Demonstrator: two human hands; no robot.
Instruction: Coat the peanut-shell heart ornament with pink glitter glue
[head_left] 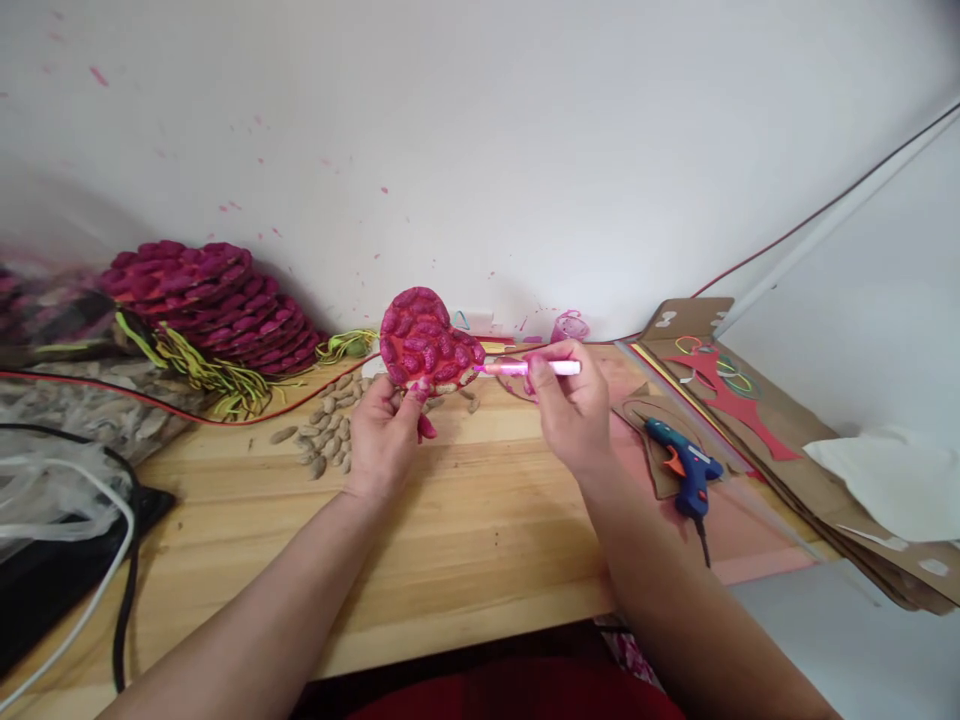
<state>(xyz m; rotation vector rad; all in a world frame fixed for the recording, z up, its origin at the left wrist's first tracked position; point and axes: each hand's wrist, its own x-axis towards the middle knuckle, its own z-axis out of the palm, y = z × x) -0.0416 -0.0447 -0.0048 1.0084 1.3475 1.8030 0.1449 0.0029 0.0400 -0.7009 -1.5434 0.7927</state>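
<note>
My left hand is closed on the lower edge of a heart-shaped piece covered in magenta-painted shells, holding it upright above the wooden table. My right hand grips a pink marker or brush held level, its tip touching the heart's right edge. Both forearms reach in from the bottom of the view.
A stack of finished magenta hearts with yellow-green cords lies at the back left. Loose unpainted shells are scattered by my left hand. A blue glue gun rests on cardboard at the right, beside brown cardboard sheets. Black cables and plastic lie at the left.
</note>
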